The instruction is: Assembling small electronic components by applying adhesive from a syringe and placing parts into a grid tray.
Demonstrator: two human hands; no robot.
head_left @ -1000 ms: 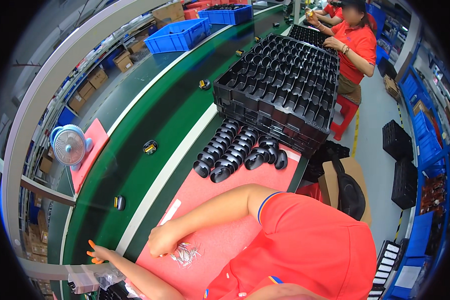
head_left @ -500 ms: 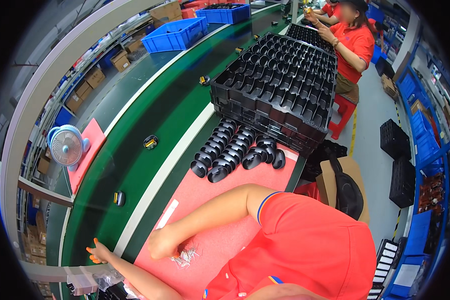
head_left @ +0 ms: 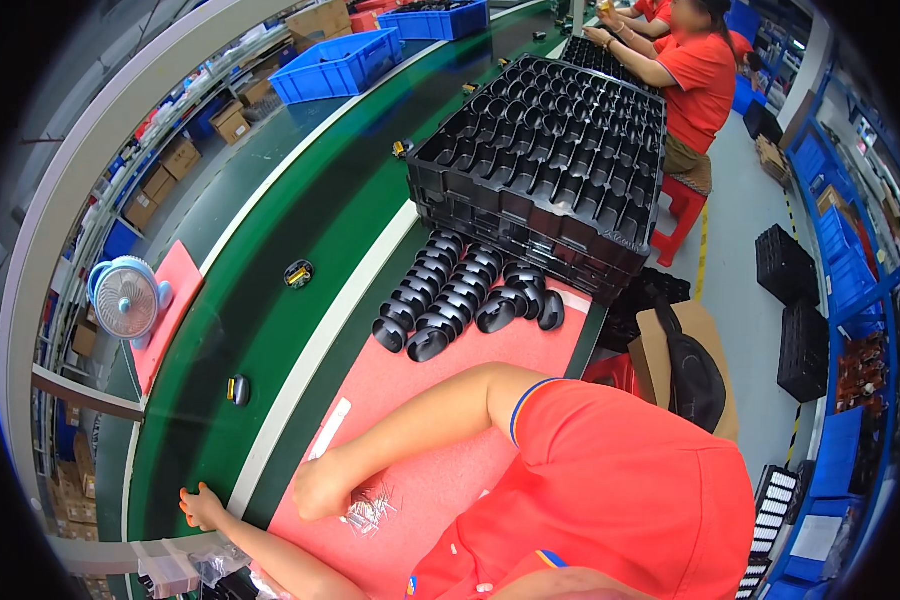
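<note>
My left hand lies at the lower left with its fingers spread on the near edge of the green conveyor belt, holding nothing. My right hand rests curled on the red mat, right beside a small heap of thin metal pins. Its fingers are folded under, so whether it grips any pins is hidden. A small black part lies on the belt above my left hand. Rows of black curved housings lie on the mat's far end.
A stack of black compartment trays stands beyond the housings. Another small part rides the belt. A small fan sits at the left, blue bins at the back. Another person in red works further along. A bag sits on a box at the right.
Both hands stay almost where they were; my left hand has crept slightly to the right along the belt edge. The view has shifted a little.
</note>
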